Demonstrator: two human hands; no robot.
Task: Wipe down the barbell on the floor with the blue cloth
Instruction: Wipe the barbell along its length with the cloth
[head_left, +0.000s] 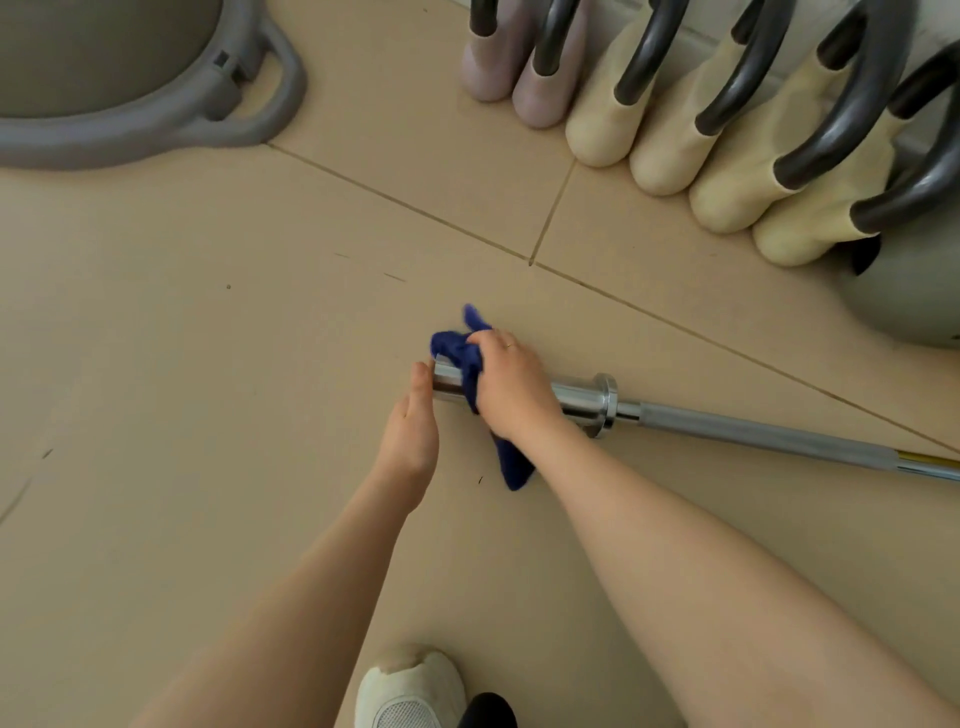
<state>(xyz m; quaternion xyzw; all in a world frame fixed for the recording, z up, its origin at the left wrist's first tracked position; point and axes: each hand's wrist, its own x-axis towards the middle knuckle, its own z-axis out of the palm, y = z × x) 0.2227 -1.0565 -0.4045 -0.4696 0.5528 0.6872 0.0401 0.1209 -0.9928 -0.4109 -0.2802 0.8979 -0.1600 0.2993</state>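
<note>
Chrome shows on either side of my right hand (511, 387), which is wrapped over the sleeve end of the barbell (727, 428) with the blue cloth (460, 358) bunched under its palm and fingers; the bar lies flat on the floor (208, 364) and runs away past my right wrist toward the frame's edge. My left hand (413, 421) is flat, fingers straight and together, pressed against the very tip of the sleeve just beside the cloth, bracing it, I judge, so the bar does not roll or slide. I take this to be the wiping of the end sleeve, an early part of the job, since the long knurled shaft beyond the collar is untouched by the cloth now. The next move, as I see it, calls for sliding the cloth-covered grip along toward the collar, then over it and down the shaft, keeping the fabric wrapped round the metal. Much is hidden: my right palm covers how far the cloth encircles the sleeve, a tail of cloth trails under my wrist, and the bar's far end is cut off, so I cannot tell its whole length.
</note>
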